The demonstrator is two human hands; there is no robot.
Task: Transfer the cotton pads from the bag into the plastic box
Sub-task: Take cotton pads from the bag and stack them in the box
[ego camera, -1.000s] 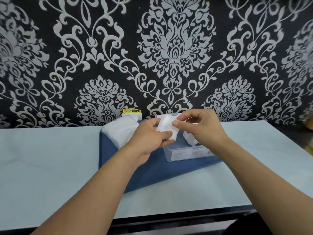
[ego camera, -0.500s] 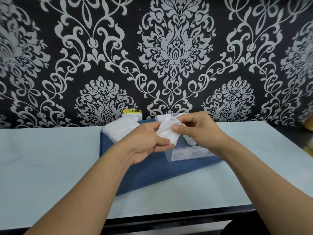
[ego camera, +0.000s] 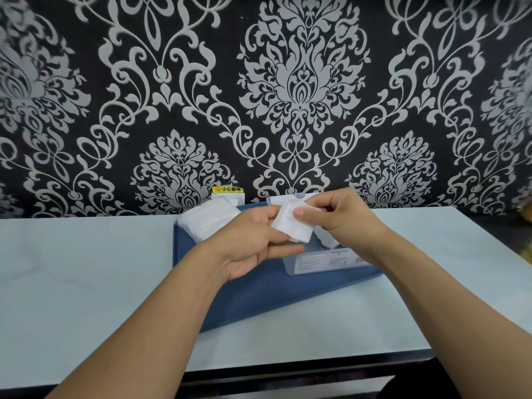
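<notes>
Head view, the only one. Hard to make out first: the plastic box (ego camera: 325,262) is mostly behind the right hand (ego camera: 342,218) and wrist, so only its front wall w/ a pale label and a bit of the raised lid edge behind the hands show. Label text is too small to read. Inside the box, a few white pads (ego camera: 324,237) peek out below the right hand; how many, can't tell. The bag (ego camera: 208,223) lies left of the box, its right end covered by the left hand (ego camera: 253,243); its opening isn't visible, and it looks full of white pads (packed, no single pad distinguishable). Both forearms are cut off by the bottom edge of the frame.

Hands: both meet above the box's left end on one cotton pad (ego camera: 293,226). Right thumb and forefinger pinch its upper right corner, other fingers curled. Left hand is turned palm up, thumb on the pad's left edge, fingers stretched under it, so the pad is pinched between thumb and fingers. Pad is in the air, not in the box or bag.

Bag and box both sit on a blue mat (ego camera: 267,295), on a pale blue table (ego camera: 86,283) against patterned black-and-silver wallpaper. A yellow warning sticker (ego camera: 227,189) sits on the wall behind the bag.
</notes>
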